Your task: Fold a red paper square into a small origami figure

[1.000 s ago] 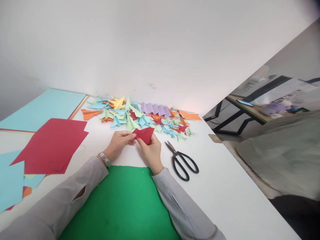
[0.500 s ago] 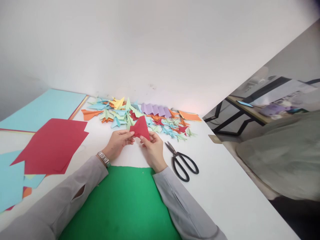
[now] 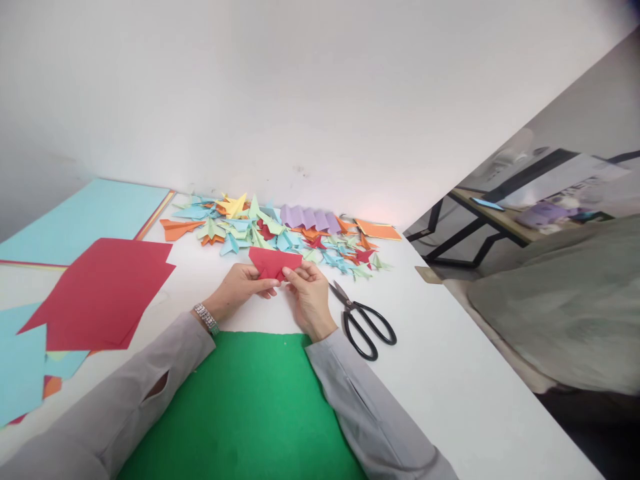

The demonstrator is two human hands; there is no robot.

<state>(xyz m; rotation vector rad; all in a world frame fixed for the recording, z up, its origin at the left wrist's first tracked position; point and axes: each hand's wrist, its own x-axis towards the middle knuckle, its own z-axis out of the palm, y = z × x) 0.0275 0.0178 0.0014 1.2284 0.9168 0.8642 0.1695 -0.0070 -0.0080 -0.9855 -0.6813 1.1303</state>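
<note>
A small folded piece of red paper [image 3: 274,262] is held up between both hands, its wide straight edge on the far side. My left hand [image 3: 243,285] pinches its near left part, with fingertips close to the middle. On the right, my right hand [image 3: 309,293] grips the paper with the thumb on top and the fingers behind. Part of the near edge is hidden by the fingers. Both hands are above the white table, just beyond the green mat [image 3: 240,407]. Black-handled scissors [image 3: 367,323] lie partly open beside my right hand.
Behind the hands, a pile of folded coloured paper pieces [image 3: 240,230] lies along the wall, with a pleated purple strip [image 3: 310,219] and orange sheets [image 3: 377,229]. Red sheets [image 3: 110,287] and large light blue sheets [image 3: 95,213] lie left. Another table [image 3: 500,217] stands far right.
The red paper has turned in my hands: its point was upward at the right, and now a wide edge faces away. My left fingers have shifted right, towards its middle.
</note>
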